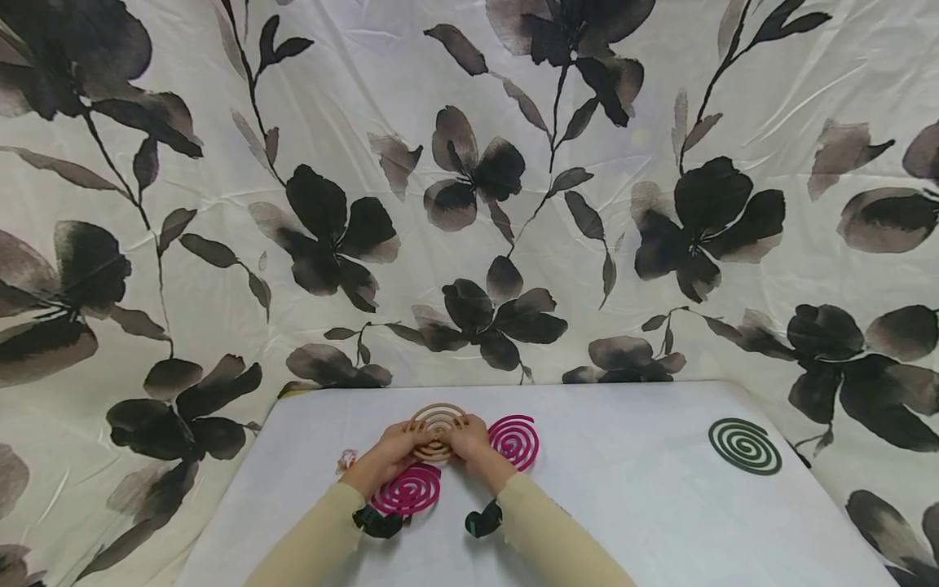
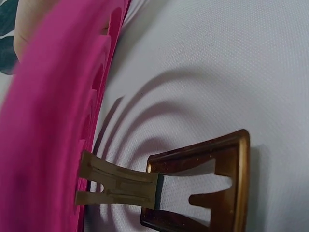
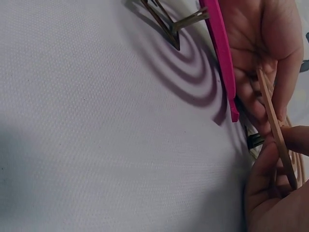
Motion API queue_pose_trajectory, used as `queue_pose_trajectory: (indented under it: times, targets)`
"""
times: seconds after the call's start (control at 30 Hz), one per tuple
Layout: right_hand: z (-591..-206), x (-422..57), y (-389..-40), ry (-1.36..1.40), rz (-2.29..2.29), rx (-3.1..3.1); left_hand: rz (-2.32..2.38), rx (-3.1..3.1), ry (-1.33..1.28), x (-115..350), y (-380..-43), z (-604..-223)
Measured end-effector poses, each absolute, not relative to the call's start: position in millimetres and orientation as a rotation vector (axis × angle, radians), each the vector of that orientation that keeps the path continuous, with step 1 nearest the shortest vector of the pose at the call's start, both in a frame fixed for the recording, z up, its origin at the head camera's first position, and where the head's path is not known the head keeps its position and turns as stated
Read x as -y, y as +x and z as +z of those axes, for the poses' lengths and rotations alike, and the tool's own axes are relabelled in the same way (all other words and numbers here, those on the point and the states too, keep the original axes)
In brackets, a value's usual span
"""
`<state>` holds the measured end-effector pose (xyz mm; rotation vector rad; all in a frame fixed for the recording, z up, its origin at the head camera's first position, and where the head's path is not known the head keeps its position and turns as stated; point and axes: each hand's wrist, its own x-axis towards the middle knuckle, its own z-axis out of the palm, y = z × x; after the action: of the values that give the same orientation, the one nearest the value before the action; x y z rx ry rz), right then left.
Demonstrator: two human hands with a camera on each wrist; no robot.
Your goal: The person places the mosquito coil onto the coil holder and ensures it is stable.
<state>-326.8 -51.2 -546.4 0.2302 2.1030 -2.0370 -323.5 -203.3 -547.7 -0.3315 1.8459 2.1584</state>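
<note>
A tan spiral mosquito coil is gripped at its two sides by my left hand and right hand. Seen edge-on in the right wrist view, the tan coil runs between the fingers of both hands, with a dark metal piece close beside it. Near my left wrist is a pink coil, mounted on a brown metal stand whose forked tongue meets the coil. To the right of my right hand is a second pink coil.
A dark green coil lies toward the right side of the white table. Left of my left hand is a small red-and-gold item. Floral cloth hangs behind the table.
</note>
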Motion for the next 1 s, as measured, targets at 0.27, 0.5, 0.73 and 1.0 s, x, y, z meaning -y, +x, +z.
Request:
queue_pose_trajectory:
  times: [0.27,0.5,0.73,1.0]
  targets:
    - [-541.4,54.6,-320.9,0.264,-1.994,-2.134,2.140,-1.878,-0.361,206.4,-324.0,-549.0]
    - [-538.0,52.8,-319.2,0.214,-1.991,-2.215,2.118,-1.939,-0.384,210.9,-319.4,-543.8]
    - [-537.2,45.3,-320.0,0.208,-1.927,-2.248,2.045,-1.999,-0.361,217.8,-315.9,-538.4]
    - [-529.0,34.9,-321.3,0.194,-1.893,-2.238,2.005,-1.989,-0.341,223.5,-315.8,-530.6]
